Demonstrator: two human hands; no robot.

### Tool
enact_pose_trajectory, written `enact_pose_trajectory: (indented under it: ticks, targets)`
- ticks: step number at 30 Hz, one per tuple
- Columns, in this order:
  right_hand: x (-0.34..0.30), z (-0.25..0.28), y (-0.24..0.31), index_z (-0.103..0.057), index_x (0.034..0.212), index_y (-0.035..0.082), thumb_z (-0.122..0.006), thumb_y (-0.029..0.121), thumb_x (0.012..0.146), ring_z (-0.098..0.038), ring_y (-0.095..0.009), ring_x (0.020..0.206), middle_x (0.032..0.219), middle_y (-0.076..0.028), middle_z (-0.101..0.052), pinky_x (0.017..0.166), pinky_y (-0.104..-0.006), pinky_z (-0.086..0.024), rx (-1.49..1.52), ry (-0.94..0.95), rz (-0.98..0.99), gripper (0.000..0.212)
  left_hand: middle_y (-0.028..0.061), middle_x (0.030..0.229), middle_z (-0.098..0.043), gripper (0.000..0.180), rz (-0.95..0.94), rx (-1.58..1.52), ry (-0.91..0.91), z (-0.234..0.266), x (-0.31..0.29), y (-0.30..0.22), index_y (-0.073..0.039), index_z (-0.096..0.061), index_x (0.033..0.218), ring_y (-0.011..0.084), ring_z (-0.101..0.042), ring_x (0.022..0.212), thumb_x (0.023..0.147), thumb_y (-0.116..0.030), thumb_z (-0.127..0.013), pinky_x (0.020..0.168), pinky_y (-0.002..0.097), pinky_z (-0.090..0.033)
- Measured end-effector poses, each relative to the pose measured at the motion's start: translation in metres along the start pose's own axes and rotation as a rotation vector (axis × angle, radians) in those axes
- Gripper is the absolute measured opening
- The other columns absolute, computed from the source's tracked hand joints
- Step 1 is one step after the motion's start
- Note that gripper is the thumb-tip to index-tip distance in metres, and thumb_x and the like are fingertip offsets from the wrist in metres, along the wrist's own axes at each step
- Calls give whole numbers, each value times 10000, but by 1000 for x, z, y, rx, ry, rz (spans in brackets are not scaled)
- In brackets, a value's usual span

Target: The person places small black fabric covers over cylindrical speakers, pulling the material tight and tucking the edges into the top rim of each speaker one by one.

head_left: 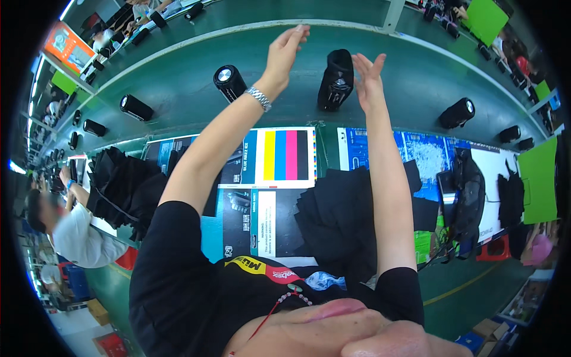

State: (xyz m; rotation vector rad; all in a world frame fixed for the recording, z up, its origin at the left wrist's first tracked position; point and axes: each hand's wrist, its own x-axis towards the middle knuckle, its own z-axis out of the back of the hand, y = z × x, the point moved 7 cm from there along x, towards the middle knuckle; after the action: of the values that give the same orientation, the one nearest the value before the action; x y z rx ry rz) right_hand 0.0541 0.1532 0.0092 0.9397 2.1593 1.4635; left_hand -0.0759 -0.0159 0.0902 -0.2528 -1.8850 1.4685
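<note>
A: What fills the space in front of the person?
B: A long green belt (178,83), edged on its far side by a pale rail (351,27). People sit at work beyond it, and a co-worker in a white shirt (86,235) is off to the left.

A: And on the near side of the belt?
B: A bench covered in printed sheets. One has yellow, blue, pink and black stripes (285,156); a blue sheet (428,160) lies farther right. A heap of black cloth (339,220) rests by the right forearm, and a second dark pile (122,184) is on the left.

A: Where is the thing nearest the hands?
B: That's a black cloth bag (337,83), upright on the belt, bulky, with a pale print low on its front. Its contents are hidden.

A: How is the right hand (370,77) placed?
B: Just right of the bag, fingers spread and pointing away from the body. I can't tell whether the fingertips touch the cloth.

A: And the left hand (288,47)?
B: Well apart from the right, reaching up toward the rail with fingers extended; contact there is unclear. A silver band (259,99) circles that wrist.

A: Anything beside that arm?
B: A black cylinder (229,82) with a shiny silver end, partly behind the forearm. More like it stand along the belt on both sides.
</note>
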Motion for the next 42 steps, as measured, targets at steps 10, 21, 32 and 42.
enact_pose_trajectory:
  ticks: [10,21,32,42]
  targets:
    - [17,-29,-36,-616,912,-25,-397,440,976,-614,-155,755,814,-68,-643,725,-261,-490,72,3,39,518,23,766,-631,556,311,-476,-135,-57,-37,100,-13,-661,830,106,-552,731,976,-463,-368,717,248,-440]
    - [14,9,-66,-660,933,-7,-554,246,910,-610,-163,781,884,-56,-652,734,-303,-482,255,-291,-128,275,146,787,-675,604,322,-92,-264,-52,-45,114,70,-652,853,227,-637,751,971,-430,-335,730,334,-471]
    - [-108,15,45,-554,866,4,-465,237,970,-520,-143,732,797,-52,-570,687,-288,-429,-308,-529,444,270,112,869,-622,318,-33,803,-260,156,-220,-69,1,-587,1072,243,-586,830,828,-188,-668,752,345,-462]
    - [-225,-200,-118,-577,1023,14,-573,181,919,-607,-134,823,937,-79,-639,737,-265,-479,-502,423,-156,197,96,812,-631,135,38,859,-400,217,-305,-63,-1,-582,965,235,-619,745,855,-70,-621,669,301,-485]
